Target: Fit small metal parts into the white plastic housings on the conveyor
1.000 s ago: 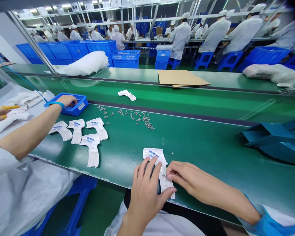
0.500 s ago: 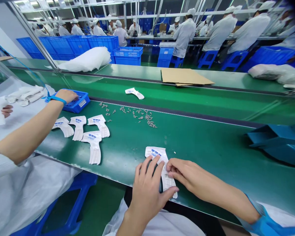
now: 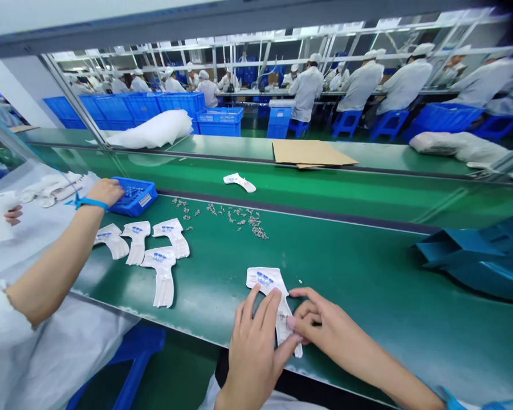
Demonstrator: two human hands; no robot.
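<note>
White shell [image 3: 274, 282] (likely light, stiff; handle [image 3: 283, 326] best held) is flanked by spread left hand [image 3: 256, 339], curled right hand [image 3: 328, 326], pinch unclear.

Bare left hand [image 3: 254, 341] palm down, back uppermost; its fingers [image 3: 271, 312] extended forward, slightly parted; left thumb [image 3: 288, 349] stretched sideways, tip near the right thumb [image 3: 298, 326]; bare right hand [image 3: 327, 322] turned inward, right forearm [image 3: 380, 364] slanting in from lower right; right index finger [image 3: 305, 293] extended, remaining fingers curled toward the thumb; grip at the fingertips cannot be determined.
</note>
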